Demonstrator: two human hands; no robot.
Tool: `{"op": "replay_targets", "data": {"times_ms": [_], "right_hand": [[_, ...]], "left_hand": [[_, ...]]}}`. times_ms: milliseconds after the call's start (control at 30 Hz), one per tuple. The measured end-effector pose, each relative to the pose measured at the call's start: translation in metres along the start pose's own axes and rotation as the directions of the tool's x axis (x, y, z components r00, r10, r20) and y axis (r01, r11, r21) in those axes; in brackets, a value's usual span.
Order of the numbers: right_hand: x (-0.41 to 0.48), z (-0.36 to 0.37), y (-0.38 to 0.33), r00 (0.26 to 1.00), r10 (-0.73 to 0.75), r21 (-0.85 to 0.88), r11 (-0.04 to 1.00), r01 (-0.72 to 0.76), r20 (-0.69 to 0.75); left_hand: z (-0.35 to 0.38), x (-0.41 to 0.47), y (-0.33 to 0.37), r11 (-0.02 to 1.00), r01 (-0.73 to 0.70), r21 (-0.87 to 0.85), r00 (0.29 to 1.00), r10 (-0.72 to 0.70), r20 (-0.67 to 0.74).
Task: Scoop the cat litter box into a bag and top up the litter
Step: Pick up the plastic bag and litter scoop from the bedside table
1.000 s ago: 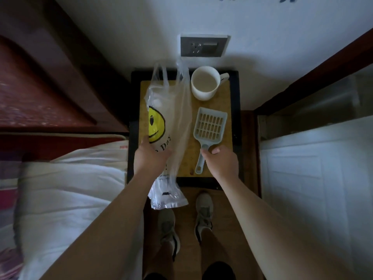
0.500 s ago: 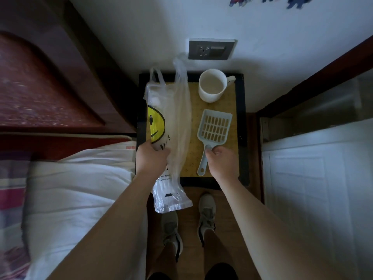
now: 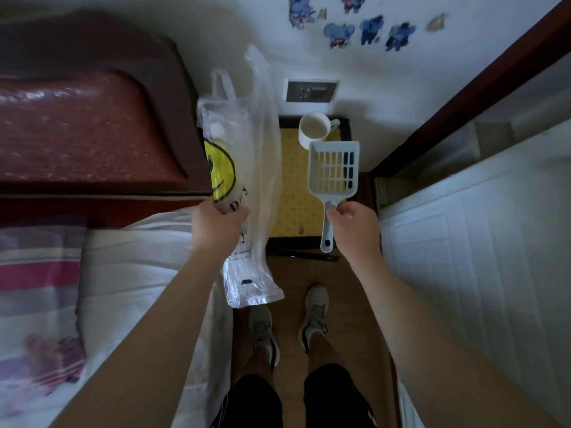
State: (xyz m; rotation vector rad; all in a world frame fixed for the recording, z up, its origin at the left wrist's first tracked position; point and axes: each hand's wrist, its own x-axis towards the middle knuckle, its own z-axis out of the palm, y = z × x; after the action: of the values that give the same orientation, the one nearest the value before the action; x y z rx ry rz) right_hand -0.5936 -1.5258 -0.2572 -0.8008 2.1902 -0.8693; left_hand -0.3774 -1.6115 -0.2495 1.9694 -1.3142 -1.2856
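Observation:
A clear plastic bag (image 3: 247, 143) with a yellow smiley face hangs lifted off the bedside table (image 3: 293, 186), and my left hand (image 3: 216, 223) grips it around its middle. A pale grey slotted litter scoop (image 3: 334, 168) is raised above the table's right side. My right hand (image 3: 352, 223) holds it by the handle, slotted end pointing away from me. A white mug (image 3: 315, 129) stands at the table's far edge. No litter box is in view.
A bed with a dark red headboard (image 3: 86, 131) and white bedding (image 3: 129, 273) lies to the left. A white panelled door (image 3: 475, 257) stands on the right. A wall socket (image 3: 310, 91) sits above the table. My shoes (image 3: 287, 322) stand on the brown floor.
Both hands have closed and lifted: the bag and the scoop have come up off the table top. The view has tilted up, showing more wall and stickers.

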Motion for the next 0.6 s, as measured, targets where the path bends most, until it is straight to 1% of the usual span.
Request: {"op": "replay_targets", "data": {"times_ms": [133, 233, 333, 467, 600], "right_hand": [[-0.04, -0.033, -0.019, 0.997, -0.081, 0.022, 0.996, 0.081, -0.017], [-0.07, -0.054, -0.03, 0.992, -0.125, 0.057, 0.991, 0.123, 0.029], [-0.097, -0.07, -0.036, 0.973, -0.215, 0.101, 0.973, 0.206, 0.083], [-0.133, -0.09, -0.045, 0.916, -0.362, 0.094, 0.932, 0.35, 0.173], [-0.179, -0.113, -0.055, 0.844, -0.467, 0.106, 0.884, 0.456, 0.263]], "left_hand": [[-0.034, -0.047, 0.013, 0.999, -0.03, -0.036, 0.998, 0.028, -0.051], [-0.055, -0.088, 0.015, 0.996, -0.055, -0.076, 0.994, 0.048, -0.098], [-0.07, -0.131, 0.01, 0.988, -0.083, -0.133, 0.977, 0.055, -0.205], [-0.089, -0.197, -0.004, 0.978, -0.082, -0.192, 0.941, 0.013, -0.338], [-0.113, -0.27, -0.021, 0.965, -0.05, -0.256, 0.896, -0.07, -0.439]]}}
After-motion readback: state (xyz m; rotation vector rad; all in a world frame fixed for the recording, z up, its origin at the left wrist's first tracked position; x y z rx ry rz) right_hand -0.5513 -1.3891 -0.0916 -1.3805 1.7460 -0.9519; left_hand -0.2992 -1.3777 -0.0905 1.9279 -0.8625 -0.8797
